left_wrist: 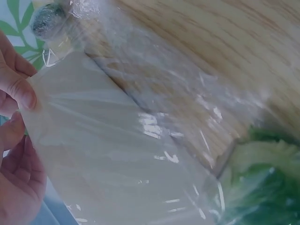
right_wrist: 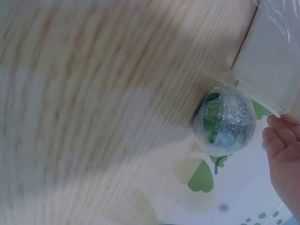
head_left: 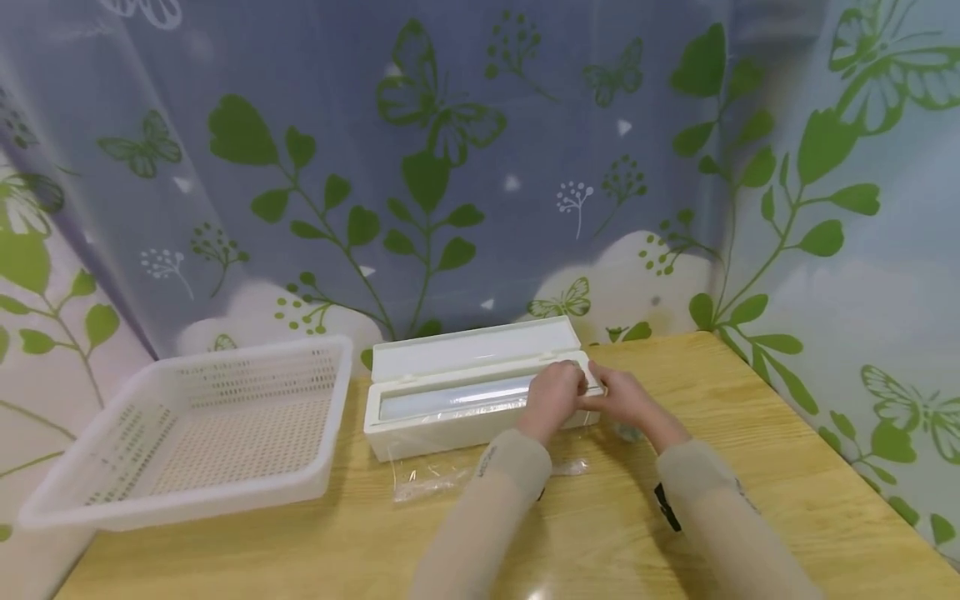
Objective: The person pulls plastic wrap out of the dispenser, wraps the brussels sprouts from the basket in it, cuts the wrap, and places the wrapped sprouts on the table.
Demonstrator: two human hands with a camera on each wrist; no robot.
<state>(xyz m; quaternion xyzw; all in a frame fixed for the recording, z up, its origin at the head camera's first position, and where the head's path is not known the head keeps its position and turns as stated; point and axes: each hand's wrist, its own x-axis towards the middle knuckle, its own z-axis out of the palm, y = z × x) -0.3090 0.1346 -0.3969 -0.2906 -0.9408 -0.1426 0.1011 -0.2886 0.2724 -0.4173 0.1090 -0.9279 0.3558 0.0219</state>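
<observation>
A long white cling film box (head_left: 442,432) stands with its lid (head_left: 480,348) raised and a shiny film roll (head_left: 450,400) inside. Clear cling film (left_wrist: 154,154) drapes down its front onto the table. At the box's right end my left hand (head_left: 551,396) has curled fingers that pinch the film along the top edge; the fingertips are partly hidden. Close beside it, my right hand (head_left: 626,402) holds the box's end corner, thumb on the front. A round film-wrapped green item (right_wrist: 225,121) sits near the right hand. In the left wrist view, a leafy green vegetable (left_wrist: 258,183) lies by the film.
A white perforated plastic basket (head_left: 217,502) stands to the left of the box on the wooden table (head_left: 600,542). Behind the table hangs a curtain (head_left: 480,275) printed with leaves and butterflies. The table's right edge slants away beyond my right arm.
</observation>
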